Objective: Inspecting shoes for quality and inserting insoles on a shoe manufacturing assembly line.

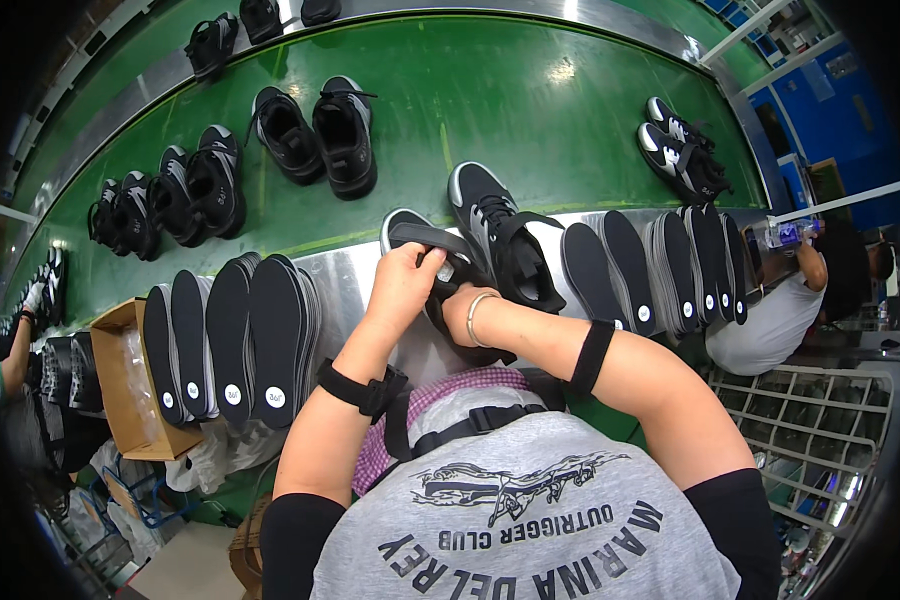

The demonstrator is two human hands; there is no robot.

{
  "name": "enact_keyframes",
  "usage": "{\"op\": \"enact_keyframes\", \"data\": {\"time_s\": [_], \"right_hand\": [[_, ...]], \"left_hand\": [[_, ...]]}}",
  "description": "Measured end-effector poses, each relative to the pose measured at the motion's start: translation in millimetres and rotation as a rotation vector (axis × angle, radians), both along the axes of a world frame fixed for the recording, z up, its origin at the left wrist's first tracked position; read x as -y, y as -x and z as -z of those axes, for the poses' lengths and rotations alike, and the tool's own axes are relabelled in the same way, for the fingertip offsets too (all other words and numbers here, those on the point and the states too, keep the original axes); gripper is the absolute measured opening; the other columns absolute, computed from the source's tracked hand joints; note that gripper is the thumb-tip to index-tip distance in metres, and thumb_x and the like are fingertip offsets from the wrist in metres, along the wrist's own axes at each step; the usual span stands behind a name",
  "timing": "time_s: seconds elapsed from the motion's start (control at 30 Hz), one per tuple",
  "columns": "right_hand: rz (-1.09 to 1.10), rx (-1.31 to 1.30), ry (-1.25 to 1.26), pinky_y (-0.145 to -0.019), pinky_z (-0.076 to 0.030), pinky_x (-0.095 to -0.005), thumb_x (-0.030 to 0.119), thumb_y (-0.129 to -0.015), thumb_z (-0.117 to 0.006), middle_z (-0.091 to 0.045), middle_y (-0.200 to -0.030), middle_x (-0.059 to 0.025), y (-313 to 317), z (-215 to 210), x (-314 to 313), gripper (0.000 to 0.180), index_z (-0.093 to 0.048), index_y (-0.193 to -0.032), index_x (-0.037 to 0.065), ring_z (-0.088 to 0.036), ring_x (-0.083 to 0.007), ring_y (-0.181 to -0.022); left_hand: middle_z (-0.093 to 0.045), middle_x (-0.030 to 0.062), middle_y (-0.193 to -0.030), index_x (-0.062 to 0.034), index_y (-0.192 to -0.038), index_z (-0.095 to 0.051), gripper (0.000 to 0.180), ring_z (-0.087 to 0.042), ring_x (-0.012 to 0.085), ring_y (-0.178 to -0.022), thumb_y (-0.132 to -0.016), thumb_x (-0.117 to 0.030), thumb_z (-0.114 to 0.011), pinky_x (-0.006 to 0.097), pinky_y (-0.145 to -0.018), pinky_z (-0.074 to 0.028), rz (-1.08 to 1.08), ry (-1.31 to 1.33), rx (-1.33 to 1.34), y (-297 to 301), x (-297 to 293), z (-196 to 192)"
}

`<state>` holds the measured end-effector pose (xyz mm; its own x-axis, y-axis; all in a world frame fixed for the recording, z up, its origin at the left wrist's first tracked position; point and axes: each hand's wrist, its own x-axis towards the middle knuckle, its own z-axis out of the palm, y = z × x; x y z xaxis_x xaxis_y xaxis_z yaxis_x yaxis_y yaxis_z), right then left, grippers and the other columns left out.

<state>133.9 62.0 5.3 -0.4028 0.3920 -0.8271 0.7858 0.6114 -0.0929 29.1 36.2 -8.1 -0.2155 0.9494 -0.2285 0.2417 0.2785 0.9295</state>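
A black shoe with a grey toe edge (400,217) lies at the table's near edge in front of me. My left hand (404,282) pinches a black strap (432,237) that lies across the top of this shoe. My right hand (460,312), below a bangle, reaches into the shoe's opening, and its fingers are hidden inside. Just to the right stands the matching shoe (495,225), laced, with its own strap loose and its toe pointing away from me. Neither hand touches that one.
Stacks of black insoles stand left (280,340) and right (670,265) along the metal edge. A cardboard box (130,385) is at the left. More pairs of shoes (345,140) sit on the green belt (510,90). A co-worker (770,315) is at right; another's arm shows far left.
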Motion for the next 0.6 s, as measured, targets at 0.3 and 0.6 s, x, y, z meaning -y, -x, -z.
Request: {"op": "enact_keyframes", "data": {"time_s": [0.3,0.6], "right_hand": [[-0.048,-0.034,-0.156,-0.073,-0.048,-0.0289,0.008,-0.069,-0.060,-0.064,-0.090,-0.0086,0.6,-10.2,5.4,0.020,-0.065,-0.089,0.008,-0.061,-0.0223,-0.086],[-0.332,-0.122,0.067,-0.080,-0.032,-0.0415,0.021,-0.072,-0.050,-0.063,-0.080,-0.0133,-34.4,-49.2,6.7,0.024,-0.063,-0.081,0.002,-0.060,-0.0268,-0.077]], "left_hand": [[-0.057,0.0060,-0.063,0.0039,-0.083,-0.059,0.027,-0.050,0.0102,-0.055,-0.081,-0.022,-0.055,0.026,-0.052,-0.040,-0.014,0.020,-0.019,-0.8,-1.2,-1.2],[-0.057,0.0177,-0.063,0.0038,-0.079,-0.059,0.028,-0.056,0.0267,-0.055,-0.079,-0.024,-0.055,0.034,-0.054,-0.042,-0.043,-0.041,-0.099,-4.2,2.6,-0.2]]}}
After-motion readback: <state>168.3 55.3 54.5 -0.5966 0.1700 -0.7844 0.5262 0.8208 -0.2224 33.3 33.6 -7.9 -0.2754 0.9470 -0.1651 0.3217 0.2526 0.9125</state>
